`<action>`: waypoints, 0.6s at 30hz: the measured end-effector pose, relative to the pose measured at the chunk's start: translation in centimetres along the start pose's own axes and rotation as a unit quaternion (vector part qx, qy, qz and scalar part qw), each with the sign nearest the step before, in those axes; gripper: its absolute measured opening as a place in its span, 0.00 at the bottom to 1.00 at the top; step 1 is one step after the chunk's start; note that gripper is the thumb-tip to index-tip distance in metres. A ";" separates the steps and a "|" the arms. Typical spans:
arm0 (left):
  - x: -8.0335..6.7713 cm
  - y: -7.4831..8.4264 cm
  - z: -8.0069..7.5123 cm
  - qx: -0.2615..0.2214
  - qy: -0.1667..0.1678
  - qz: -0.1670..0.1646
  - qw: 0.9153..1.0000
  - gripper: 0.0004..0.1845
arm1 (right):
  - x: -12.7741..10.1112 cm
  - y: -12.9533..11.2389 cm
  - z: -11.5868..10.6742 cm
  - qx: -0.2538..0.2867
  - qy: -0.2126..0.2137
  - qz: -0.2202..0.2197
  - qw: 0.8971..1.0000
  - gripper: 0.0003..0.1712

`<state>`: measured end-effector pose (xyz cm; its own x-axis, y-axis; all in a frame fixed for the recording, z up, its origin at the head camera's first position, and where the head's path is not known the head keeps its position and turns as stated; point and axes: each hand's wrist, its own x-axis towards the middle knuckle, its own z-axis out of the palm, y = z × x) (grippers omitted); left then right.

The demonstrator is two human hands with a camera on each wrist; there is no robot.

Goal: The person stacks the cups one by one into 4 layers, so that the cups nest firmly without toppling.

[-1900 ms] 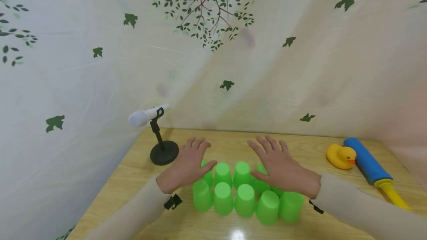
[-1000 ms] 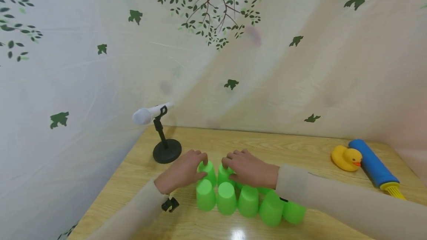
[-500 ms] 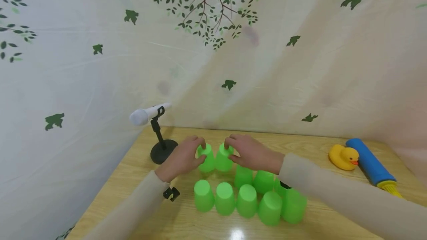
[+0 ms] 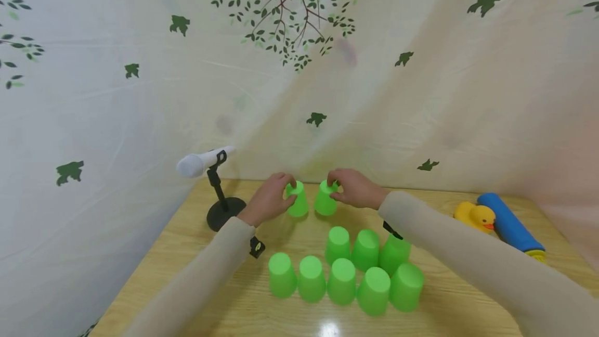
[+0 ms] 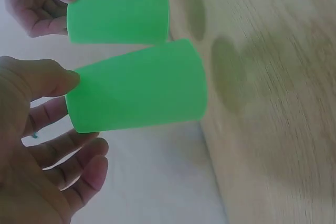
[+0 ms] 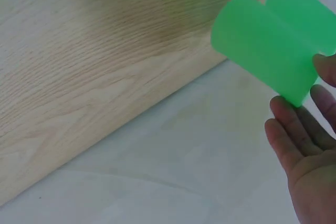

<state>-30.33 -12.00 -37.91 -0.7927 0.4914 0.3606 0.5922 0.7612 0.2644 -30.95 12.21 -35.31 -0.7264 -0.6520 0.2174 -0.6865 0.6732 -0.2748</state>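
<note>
Toward the back of the wooden table, my left hand (image 4: 270, 197) pinches the narrow top end of an upside-down green cup (image 4: 297, 201). To its right, my right hand (image 4: 356, 189) pinches a second green cup (image 4: 325, 199) in the same way. Both wrist views show these cups a little above the tabletop: the left hand's cup (image 5: 136, 90) with its shadow on the wood, and the right hand's cup (image 6: 265, 48) likewise. Nearer me stand several more upside-down green cups, in a front row (image 4: 343, 282) and a shorter back row (image 4: 366, 250) on the right.
A white microphone (image 4: 201, 163) on a black stand (image 4: 226, 214) is close to my left forearm. At the right lie a yellow rubber duck (image 4: 474, 216) and a blue and yellow tube (image 4: 510, 221). A patterned cloth (image 4: 262, 92) hangs behind the table's back edge.
Both hands came down from open above the cups, each took one cup from the left of the back row, and carried it away from me; the two cups are now farther apart.
</note>
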 end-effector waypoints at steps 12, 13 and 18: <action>2.1 -1.3 2.2 -0.018 -0.042 -0.019 0.999 0.11 | 1.9 1.1 1.4 0.034 -0.034 0.045 0.998 0.12; 2.2 -1.3 2.3 -0.019 -0.045 -0.022 0.999 0.10 | 2.0 1.1 1.5 0.032 -0.033 0.046 0.998 0.12; 2.7 -1.4 2.4 -0.016 -0.054 -0.024 0.998 0.10 | 2.2 1.1 1.8 0.024 -0.037 0.062 0.997 0.11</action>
<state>-33.67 -10.74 -39.51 -0.8305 0.4987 0.2482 0.5557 0.7722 0.3081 -33.29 10.89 -36.84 -0.7995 -0.5905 0.1106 -0.5888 0.7337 -0.3392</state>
